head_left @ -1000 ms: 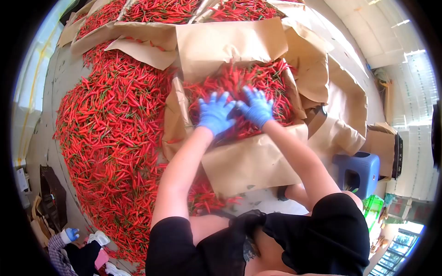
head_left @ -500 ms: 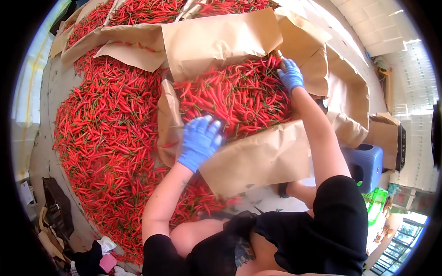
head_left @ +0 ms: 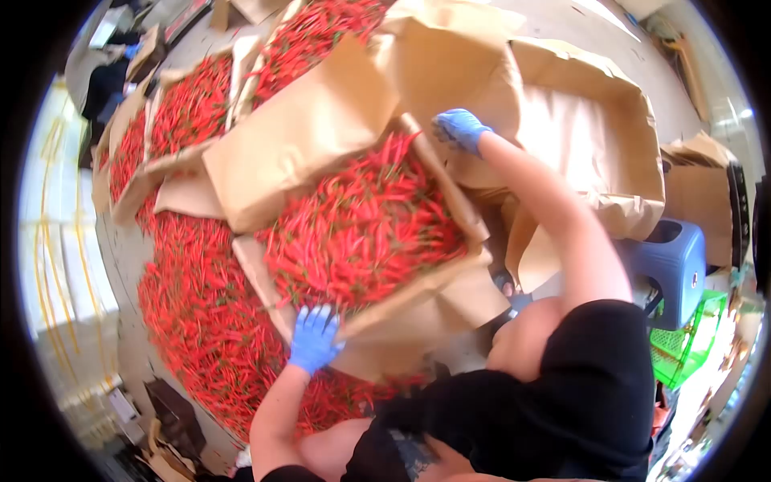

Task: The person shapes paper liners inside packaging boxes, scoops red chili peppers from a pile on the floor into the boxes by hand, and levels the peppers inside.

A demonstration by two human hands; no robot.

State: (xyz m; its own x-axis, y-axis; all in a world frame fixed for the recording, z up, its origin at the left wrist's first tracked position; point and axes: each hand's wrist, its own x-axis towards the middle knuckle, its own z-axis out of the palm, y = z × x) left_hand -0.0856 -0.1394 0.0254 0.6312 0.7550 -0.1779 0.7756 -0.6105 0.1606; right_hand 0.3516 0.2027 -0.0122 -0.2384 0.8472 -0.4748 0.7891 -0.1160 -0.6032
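Note:
A paper-lined box of red chillies [head_left: 365, 229] stands in the middle, tilted in my view and heaped with green-stemmed pods. My left hand [head_left: 316, 339], in a blue glove, lies at its near left corner with the fingers spread over the paper edge. Beyond the far right corner is my right hand [head_left: 462, 131], also blue-gloved, above brown paper. Its fingers look curled, and what they hold, if anything, is hidden. A wide brown paper flap [head_left: 301, 132] rises along the far side of the box, and another flap [head_left: 426, 317] hangs on the near side.
A large pile of loose chillies [head_left: 197, 321] spreads on the floor to the left. More chilli-filled, paper-lined boxes [head_left: 193, 104] stand at the back. Right of my arm are another paper-lined box [head_left: 590, 136], a blue plastic stool [head_left: 673, 269] and a green crate [head_left: 683, 353].
My right hand has left the chillies at the box's far right and moved out over the brown paper. My left hand has shifted to the near left corner. The view has turned.

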